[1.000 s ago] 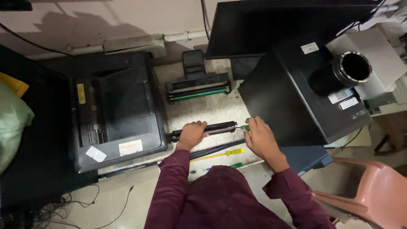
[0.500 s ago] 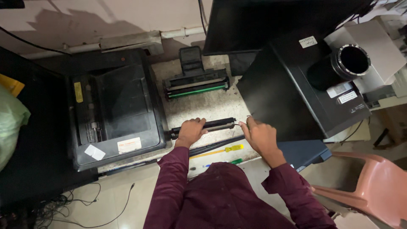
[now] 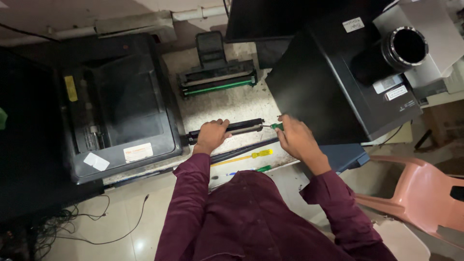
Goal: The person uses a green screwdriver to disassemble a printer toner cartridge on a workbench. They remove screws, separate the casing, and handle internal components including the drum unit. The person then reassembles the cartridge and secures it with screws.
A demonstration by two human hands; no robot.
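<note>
Count on the tabletop (image 3: 232,104): 1 long black roller unit (image 3: 241,127), 1 toner cartridge with a green strip (image 3: 217,79), 3 screwdrivers, 2 printers.

The roller unit lies lengthwise across the middle of the tabletop, parallel to its near edge. The left hand (image 3: 211,136) rests over the unit's left part, fingers curled down onto it and pressing it to the surface. The right hand (image 3: 296,137) is closed around a green-handled screwdriver (image 3: 276,126), whose thin shaft points at the unit's right end; whether the tip touches cannot be made out.

The cartridge sits near the far edge, well apart from the roller unit, with bare speckled surface between them. A yellow-handled screwdriver (image 3: 251,155) and a second green-handled screwdriver (image 3: 258,168) lie along the near edge, just beside a dark strip (image 3: 241,150).

An open black printer (image 3: 116,104) closes off the left edge, its top lifted; nothing loose can be seen in its cavity. A second black printer (image 3: 338,82) overhangs the right edge, close to the right hand. Open room is limited to the centre strip.

A pink plastic chair (image 3: 415,193) stands on the floor at the right.
</note>
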